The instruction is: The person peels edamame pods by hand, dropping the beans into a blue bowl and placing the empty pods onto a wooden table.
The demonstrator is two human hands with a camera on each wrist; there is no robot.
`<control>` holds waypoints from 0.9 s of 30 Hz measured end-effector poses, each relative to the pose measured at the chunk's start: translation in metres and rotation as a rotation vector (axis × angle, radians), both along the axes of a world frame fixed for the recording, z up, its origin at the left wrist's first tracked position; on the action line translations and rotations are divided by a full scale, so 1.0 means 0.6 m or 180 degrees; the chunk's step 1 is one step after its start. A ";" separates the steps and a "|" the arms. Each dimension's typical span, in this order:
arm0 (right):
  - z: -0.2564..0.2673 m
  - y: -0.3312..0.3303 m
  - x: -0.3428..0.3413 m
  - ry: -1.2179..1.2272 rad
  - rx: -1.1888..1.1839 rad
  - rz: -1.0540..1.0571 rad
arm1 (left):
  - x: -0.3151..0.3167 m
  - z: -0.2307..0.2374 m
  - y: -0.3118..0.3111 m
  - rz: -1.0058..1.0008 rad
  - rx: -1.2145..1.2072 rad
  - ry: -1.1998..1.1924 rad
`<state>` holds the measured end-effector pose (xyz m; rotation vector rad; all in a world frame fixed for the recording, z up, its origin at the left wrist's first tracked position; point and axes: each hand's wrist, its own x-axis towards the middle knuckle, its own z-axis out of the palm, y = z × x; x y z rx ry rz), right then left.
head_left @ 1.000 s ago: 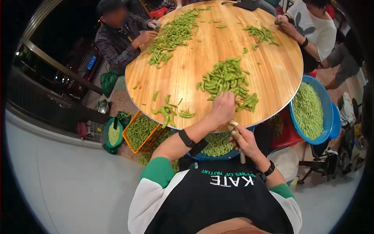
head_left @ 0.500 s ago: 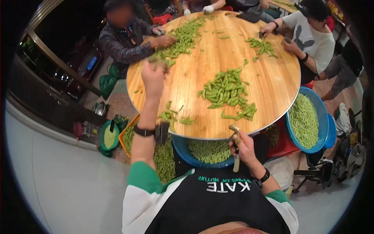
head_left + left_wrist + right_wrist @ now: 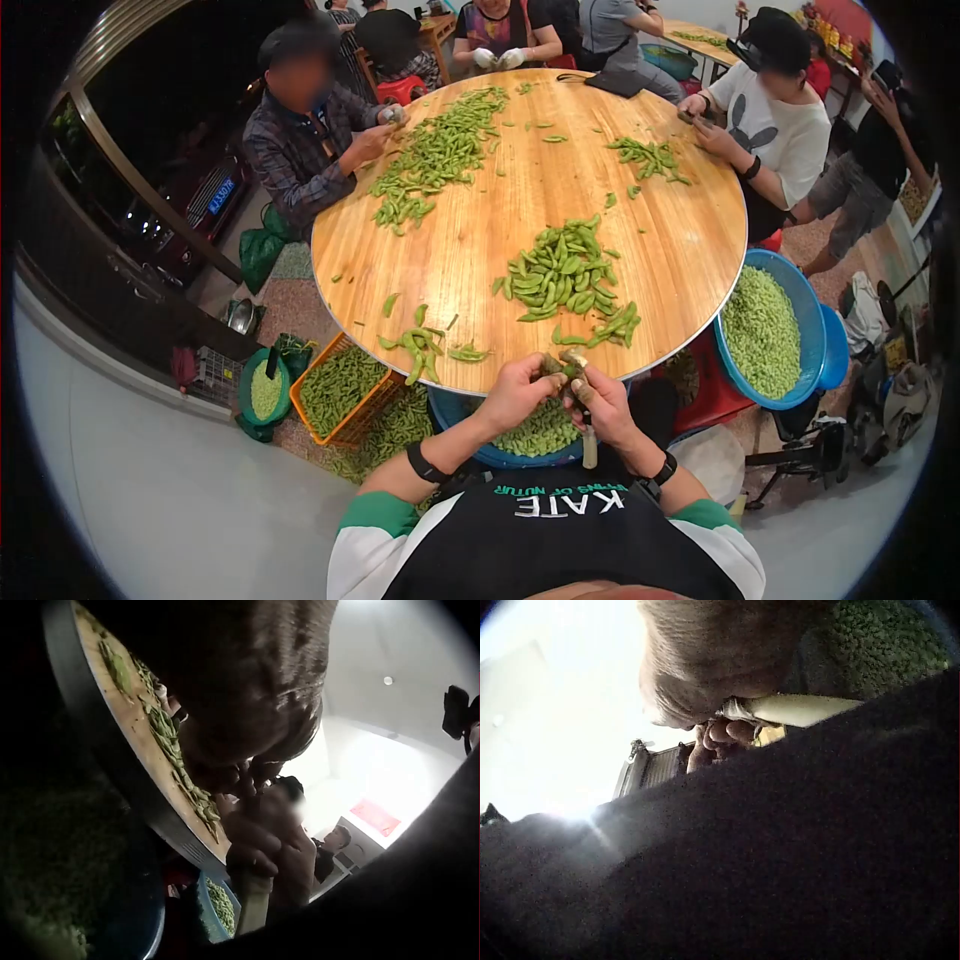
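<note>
**Found holding 1 green pod point(image 3: 571, 369) and 1 pale-handled tool point(image 3: 590, 450)**

Observed the left hand point(image 3: 515, 395) pinching the green pod, the right hand point(image 3: 604, 402) curled round the pale-handled tool. Located the pod between the 2 hands, partly covered. Unable to make out the tool's working end, or to rule out more pods under the fingers.

Judged light, pliable, barely slippery, easily bruised under hard thumb pressure. Best held by the 2 ends, clear of the tool.

Counted below the hands: 1 lower blue basin point(image 3: 515, 460) with shelled beans point(image 3: 540, 430). Ahead, on 1 round table point(image 3: 455, 265): 1 near heap point(image 3: 565, 270) of pods; ahead-left, 1 loose scatter point(image 3: 422, 350), then 1 long heap point(image 3: 440, 150); ahead-right, 1 far cluster point(image 3: 650, 158). To the right: 1 outer blue basin point(image 3: 780, 266), also with beans. To the left: 1 orange crate point(image 3: 362, 408) of pods; farther left, 1 green basin point(image 3: 246, 385). Left individual pods uncounted, given heavy overlap.
</note>
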<state>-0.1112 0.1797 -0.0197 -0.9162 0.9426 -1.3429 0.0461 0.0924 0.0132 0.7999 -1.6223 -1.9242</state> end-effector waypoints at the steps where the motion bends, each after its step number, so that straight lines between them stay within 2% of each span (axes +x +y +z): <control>1: -0.001 0.000 -0.001 -0.0038 0.0019 0.0071 | 0.001 -0.002 0.000 0.0042 -0.0067 -0.0121; 5: 0.008 0.006 -0.001 -0.0261 0.0166 0.0274 | 0.003 0.001 -0.001 0.0065 0.0141 -0.0248; 7: 0.007 0.000 -0.005 -0.0199 0.0150 0.0289 | 0.000 -0.001 0.002 0.0229 0.0123 0.0049; 11: -0.001 0.001 -0.003 -0.0266 0.0088 0.0267 | 0.000 -0.012 0.010 0.0301 0.0053 0.0015; 13: 0.018 0.002 0.005 -0.0259 0.0130 0.0165 | -0.006 -0.017 0.008 0.0590 -0.1031 0.0155; 14: 0.025 0.000 0.007 -0.0262 0.0227 0.0057 | 0.000 -0.015 0.011 0.0627 -0.1443 -0.0048; 17: 0.004 -0.002 0.009 0.0042 0.0185 -0.0037 | 0.000 -0.032 0.014 0.0716 -0.1530 -0.0027; 19: 0.007 -0.003 0.006 -0.0126 0.0124 -0.0059 | 0.002 -0.020 0.007 0.0675 -0.1589 0.0091; 21: 0.018 0.003 -0.005 -0.0415 0.0250 0.0288 | 0.012 -0.016 -0.006 0.0118 -0.0155 0.0363; 22: 0.012 0.005 -0.010 -0.0303 0.0277 0.0347 | 0.016 0.005 -0.005 -0.0083 0.0136 0.0394; 27: 0.016 0.009 -0.020 -0.0687 0.0403 0.0616 | 0.023 -0.017 -0.018 -0.0438 0.0544 0.0515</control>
